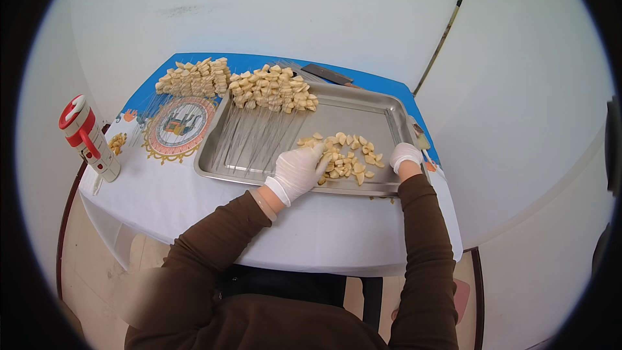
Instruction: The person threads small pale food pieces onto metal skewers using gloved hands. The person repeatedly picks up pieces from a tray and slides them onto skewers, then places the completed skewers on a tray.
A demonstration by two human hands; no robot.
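My left hand, in a white glove, is at the left side of a loose pile of pale cut pieces, possibly garlic or nuts. Its fingers are bent against the pieces; whether it grips one is hidden. At the right end of the metal tray, my gloved right hand is closed around the lower ends of thin skewers. Skewers threaded with similar pieces lie heaped in the tray's upper left, their bare ends towards me. Another threaded heap lies beyond the tray's left rim.
A cleaver lies behind the tray, beside more thin skewers. On the left of the cloth-covered table stand a red and white tumbler and a small heap of yellowish bits. A small item lies by the tray's right rim.
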